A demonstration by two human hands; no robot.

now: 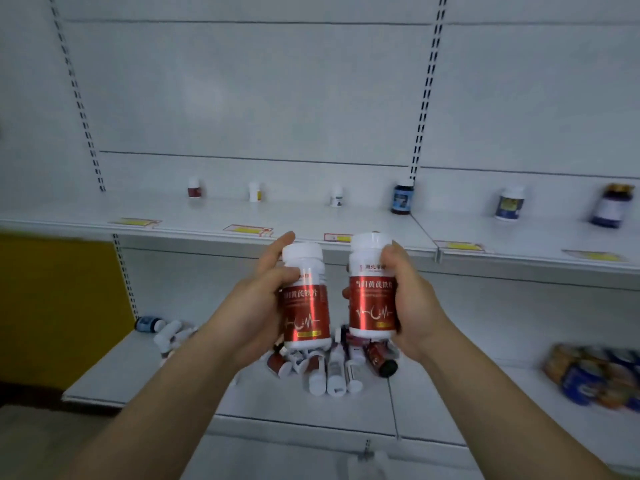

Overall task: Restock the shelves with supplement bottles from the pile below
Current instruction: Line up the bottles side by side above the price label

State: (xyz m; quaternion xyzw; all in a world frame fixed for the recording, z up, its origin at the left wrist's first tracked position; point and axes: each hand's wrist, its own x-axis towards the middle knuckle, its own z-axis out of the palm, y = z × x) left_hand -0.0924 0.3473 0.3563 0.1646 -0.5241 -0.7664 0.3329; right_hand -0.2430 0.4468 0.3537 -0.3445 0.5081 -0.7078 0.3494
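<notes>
My left hand point(258, 299) grips a white supplement bottle with a red label point(306, 306), held upright. A second, matching red-label bottle point(371, 292) stands upright in my right hand point(410, 299). Both bottles hover side by side just below the front edge of the upper shelf point(207, 216). Under them, on the lower shelf point(114, 368), lies the pile of bottles point(332, 365), mostly white ones on their sides with a few dark red ones. At the back of the upper shelf stand a red-label bottle point(194, 188), two small white bottles point(255, 191) point(336, 195) and a blue-label bottle point(402, 199).
Further right on the upper shelf stand two more blue bottles point(509, 203) point(610, 206). Yellow price tags point(247, 229) line the shelf edge. A blurred stack of blue and orange packs point(595, 375) sits at the lower right. A yellow panel point(59, 306) is at left.
</notes>
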